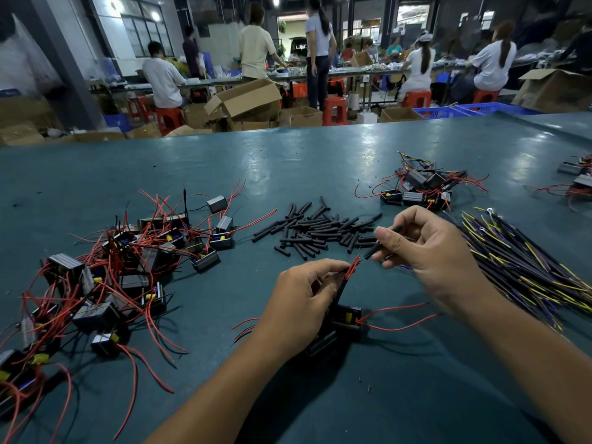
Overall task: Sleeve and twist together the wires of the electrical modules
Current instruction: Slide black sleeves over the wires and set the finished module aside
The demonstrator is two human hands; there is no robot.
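Observation:
My left hand (301, 296) pinches the red wires (351, 268) of a black electrical module (345, 319) that rests on the green table near the front centre. The wire ends stick up past my fingertips. My right hand (426, 251) pinches a thin black sleeved wire (384, 242) between thumb and fingers, its tip almost touching the red wire ends. More red leads (397, 328) trail right from the module.
A tangle of modules with red wires (121, 277) covers the left. Loose black sleeves (320, 232) lie at centre. A second small pile of modules (419, 190) sits at the back right, and a bundle of black, yellow and purple wires (525, 270) on the right. People work at far benches.

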